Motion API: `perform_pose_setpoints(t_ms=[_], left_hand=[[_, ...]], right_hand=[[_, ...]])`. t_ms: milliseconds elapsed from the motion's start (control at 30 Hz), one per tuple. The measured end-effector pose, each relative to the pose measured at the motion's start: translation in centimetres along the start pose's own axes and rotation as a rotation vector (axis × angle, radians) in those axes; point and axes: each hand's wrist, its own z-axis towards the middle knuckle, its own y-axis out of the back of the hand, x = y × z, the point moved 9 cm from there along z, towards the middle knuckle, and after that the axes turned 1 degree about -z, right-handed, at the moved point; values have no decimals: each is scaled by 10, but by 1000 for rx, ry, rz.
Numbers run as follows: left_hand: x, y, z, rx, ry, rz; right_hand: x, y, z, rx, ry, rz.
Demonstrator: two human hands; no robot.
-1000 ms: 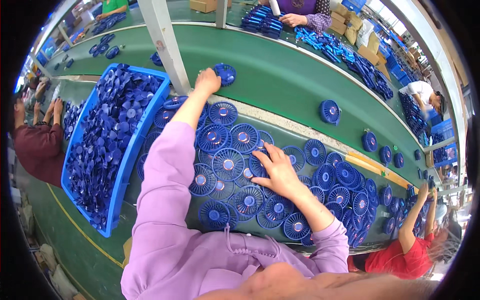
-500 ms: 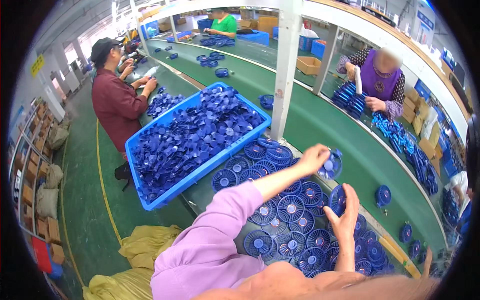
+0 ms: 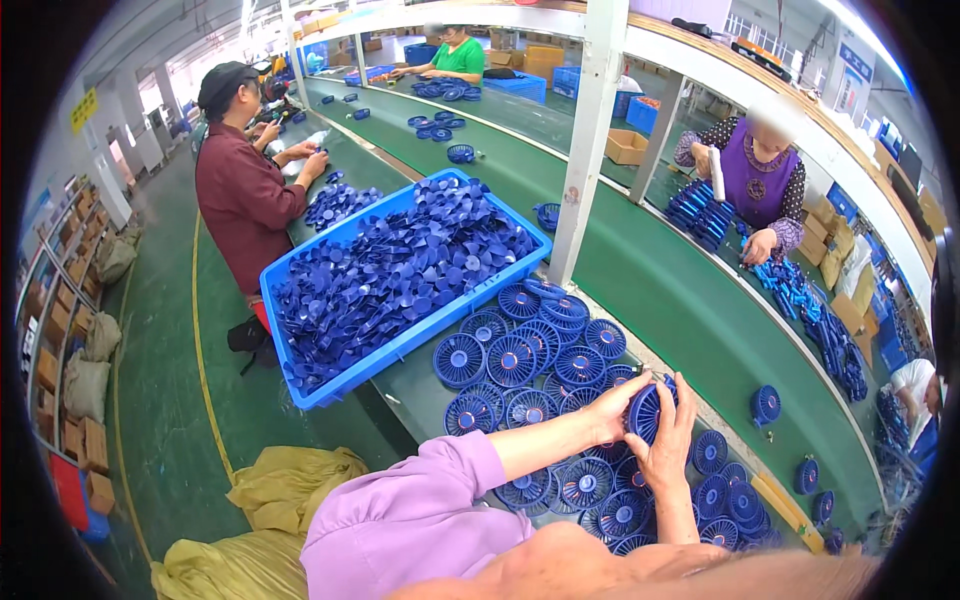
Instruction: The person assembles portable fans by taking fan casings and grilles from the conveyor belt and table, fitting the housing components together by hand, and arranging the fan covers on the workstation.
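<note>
Between my two hands is a round blue fan cage (image 3: 648, 413), tilted on edge above the worktable. My left hand (image 3: 610, 410) closes on its left side. Around its right side and underneath wrap the fingers and thumb of my right hand (image 3: 668, 448). The inside of the cage is mostly hidden by my fingers. Below and beside my hands lie many blue slatted fan grilles (image 3: 512, 360), overlapping in a spread on the table.
A blue tray (image 3: 400, 352) heaped with small blue fan blades stands at the left. Past a white post (image 3: 590, 150) runs a green conveyor belt (image 3: 690, 345) carrying a few fan cages. Co-workers sit across the belt and stand at the far left. Yellowish cloth (image 3: 285, 500) lies lower left.
My left hand has come down from over the belt's edge with a fan cage part. It has met the grille in my right hand, and both hands now hold them together.
</note>
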Motion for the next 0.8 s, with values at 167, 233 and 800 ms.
perform_pose_setpoints(t_ms=[167, 233, 800], left_hand=[[-17, -24, -24, -122, -384, 394], [-31, -36, -31, -148, -706, 734], [-24, -49, -49, 31, -564, 1668]], right_hand=[[-20, -18, -20, -91, -200, 332], [-26, -30, -20, -130, -344, 639], [-129, -9, -14, -193, -601, 606]])
